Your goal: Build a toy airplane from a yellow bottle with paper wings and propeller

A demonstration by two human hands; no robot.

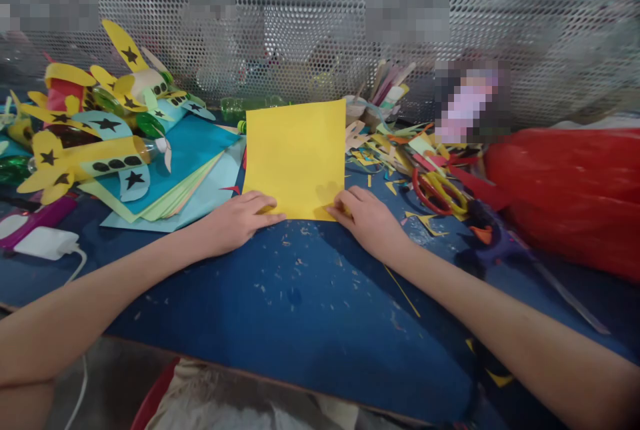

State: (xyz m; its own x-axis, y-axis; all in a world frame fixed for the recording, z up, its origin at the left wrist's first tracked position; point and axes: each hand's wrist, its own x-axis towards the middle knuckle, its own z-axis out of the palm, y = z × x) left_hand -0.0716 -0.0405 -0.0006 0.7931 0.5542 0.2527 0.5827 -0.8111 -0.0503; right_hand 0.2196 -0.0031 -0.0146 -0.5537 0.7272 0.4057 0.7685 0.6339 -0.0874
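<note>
A yellow sheet of paper (295, 157) stands tilted up from the blue table in front of me, its lower edge toward me. My left hand (243, 220) is closed on the lower left corner, thumb along the bottom edge. At the lower right corner, the fingers of my right hand (370, 220) pinch the same sheet. Left of the sheet lies a stack of coloured paper (195, 143) in blue, green and cream. Bottle airplanes covered in yellow paper with black stars, such as the nearest airplane (113, 158), rest on and beside that stack.
Red and yellow handled scissors (440, 193) lie among paper scraps (383, 150) at the right. Purple-handled scissors (500, 243) lie near a red plastic bag (570, 197). A white charger (43, 237) with a cable sits at the left. A perforated metal panel (310, 13) rises behind the table.
</note>
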